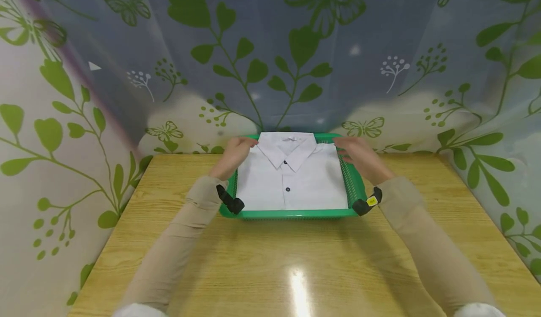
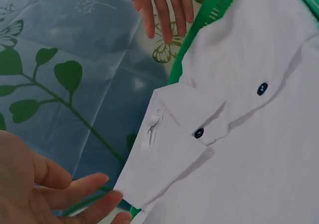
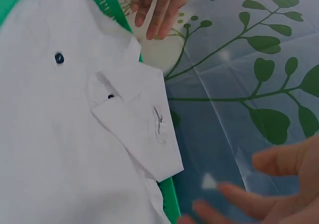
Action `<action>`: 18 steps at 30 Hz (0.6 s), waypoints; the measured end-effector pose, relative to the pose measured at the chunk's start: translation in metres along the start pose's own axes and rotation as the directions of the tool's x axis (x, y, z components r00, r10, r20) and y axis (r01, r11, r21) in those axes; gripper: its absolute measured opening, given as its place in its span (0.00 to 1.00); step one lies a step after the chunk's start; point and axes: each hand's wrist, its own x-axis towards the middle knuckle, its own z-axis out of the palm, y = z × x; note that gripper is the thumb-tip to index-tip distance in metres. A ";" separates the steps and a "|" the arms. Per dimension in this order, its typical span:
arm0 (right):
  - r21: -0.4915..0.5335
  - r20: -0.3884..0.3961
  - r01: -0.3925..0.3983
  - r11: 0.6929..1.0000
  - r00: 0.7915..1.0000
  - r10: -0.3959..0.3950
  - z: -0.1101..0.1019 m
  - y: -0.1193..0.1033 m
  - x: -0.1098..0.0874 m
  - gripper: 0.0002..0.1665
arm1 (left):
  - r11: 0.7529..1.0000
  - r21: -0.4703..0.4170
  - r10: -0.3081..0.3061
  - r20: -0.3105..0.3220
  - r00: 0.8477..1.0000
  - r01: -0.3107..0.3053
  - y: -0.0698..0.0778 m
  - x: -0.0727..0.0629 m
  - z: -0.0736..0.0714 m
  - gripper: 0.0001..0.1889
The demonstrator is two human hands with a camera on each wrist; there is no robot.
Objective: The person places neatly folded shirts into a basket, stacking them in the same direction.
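Observation:
A folded white shirt (image 1: 270,181) with dark buttons lies collar-up inside a green plastic basket (image 1: 291,213). Its collar (image 1: 287,150) reaches over the basket's far rim. My left hand (image 1: 236,152) is at the far left corner, fingers loosely extended near the collar; in the left wrist view the left hand (image 2: 55,189) has spread fingers close to the collar edge. Over the far right corner hovers my right hand (image 1: 359,155), and the right wrist view shows this right hand (image 3: 269,189) with relaxed fingers, apart from the shirt. Neither hand grips anything.
The basket stands on a wood-grain table (image 1: 253,260), against its back edge. Behind and at both sides hangs a curtain (image 1: 262,49) printed with green leaves and butterflies. Black wrist straps with cameras (image 1: 230,202) overhang the basket's near corners.

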 end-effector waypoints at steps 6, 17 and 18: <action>-0.005 0.155 0.004 1.000 0.988 -0.003 0.001 -0.001 0.023 0.30 | 0.994 -0.101 -0.040 0.109 0.993 0.051 -0.003 0.020 0.006 0.22; -0.189 0.328 -0.209 0.959 0.908 0.263 0.003 0.019 0.048 0.35 | 0.982 -0.022 -0.178 0.253 0.951 0.190 -0.015 0.032 0.012 0.25; -0.194 0.337 -0.211 0.958 0.903 0.267 0.002 0.020 0.047 0.35 | 0.980 -0.024 -0.187 0.258 0.948 0.199 -0.016 0.032 0.012 0.25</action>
